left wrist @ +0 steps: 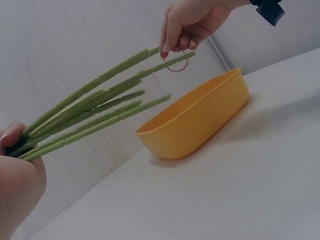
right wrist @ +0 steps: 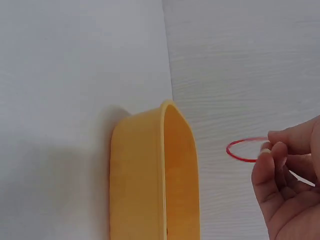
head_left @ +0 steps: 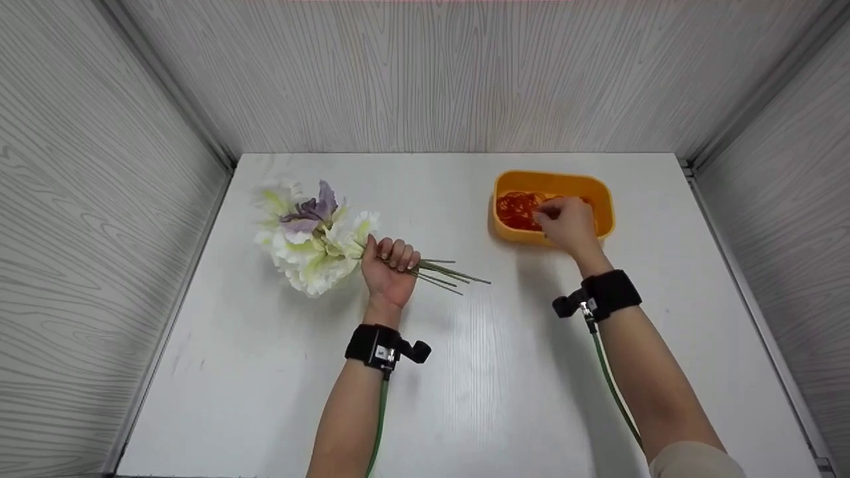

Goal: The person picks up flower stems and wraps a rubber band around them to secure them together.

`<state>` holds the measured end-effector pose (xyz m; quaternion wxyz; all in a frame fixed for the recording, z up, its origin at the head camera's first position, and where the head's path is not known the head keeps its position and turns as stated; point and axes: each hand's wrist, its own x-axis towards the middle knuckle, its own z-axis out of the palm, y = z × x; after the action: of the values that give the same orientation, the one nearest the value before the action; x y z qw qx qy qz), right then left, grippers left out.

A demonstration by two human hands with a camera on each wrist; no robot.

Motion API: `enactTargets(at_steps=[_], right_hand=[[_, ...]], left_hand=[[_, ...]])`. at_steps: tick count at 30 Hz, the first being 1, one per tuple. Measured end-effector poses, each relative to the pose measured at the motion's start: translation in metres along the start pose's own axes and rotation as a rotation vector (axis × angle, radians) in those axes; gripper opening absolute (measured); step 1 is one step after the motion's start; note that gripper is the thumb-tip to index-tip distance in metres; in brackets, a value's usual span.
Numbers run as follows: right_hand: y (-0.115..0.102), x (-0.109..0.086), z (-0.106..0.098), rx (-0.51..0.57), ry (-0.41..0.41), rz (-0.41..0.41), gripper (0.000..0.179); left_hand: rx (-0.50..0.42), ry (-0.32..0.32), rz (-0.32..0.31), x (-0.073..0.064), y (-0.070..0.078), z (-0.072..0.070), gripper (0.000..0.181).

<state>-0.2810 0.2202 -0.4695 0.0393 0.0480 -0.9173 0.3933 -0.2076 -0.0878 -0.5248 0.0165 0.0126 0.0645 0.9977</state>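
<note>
My left hand grips a bunch of artificial flowers by the stems, fingers curled round them. White and purple blooms spread to the left of the fist, and green stems stick out to its right. Above the yellow container, my right hand pinches a red rubber band between thumb and fingers. The band hangs as a loop, clear of the container in both wrist views. More red rubber bands lie in a heap inside the container; the hand hides part of them from the head view.
A white table lies under both arms, with pale wood-grain panels at the back and sides. Black wrist straps with small cameras sit on both wrists, each trailing a green cable.
</note>
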Motion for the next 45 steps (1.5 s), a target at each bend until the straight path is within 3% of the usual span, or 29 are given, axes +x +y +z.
enactTargets(at_steps=[10,19,28,37,45], right_hand=[[-0.037,-0.024,0.031,0.060,-0.205,-0.055,0.017],[-0.062,-0.035,0.048,0.131,-0.341,-0.114,0.026],[-0.073,-0.043,0.059,0.098,-0.398,-0.155,0.030],[-0.076,-0.047,0.064,0.103,-0.425,-0.155,0.029],[-0.085,-0.048,0.072,0.120,-0.431,-0.196,0.032]], left_hand=[[0.016,0.037,0.013,0.001,-0.006,0.010,0.046],[0.009,-0.004,-0.002,-0.001,-0.012,0.011,0.049],[0.056,-0.078,0.013,-0.001,-0.014,0.008,0.049],[0.080,-0.093,0.025,-0.002,-0.019,0.007,0.048],[0.197,-0.126,0.007,-0.003,-0.029,0.003,0.046]])
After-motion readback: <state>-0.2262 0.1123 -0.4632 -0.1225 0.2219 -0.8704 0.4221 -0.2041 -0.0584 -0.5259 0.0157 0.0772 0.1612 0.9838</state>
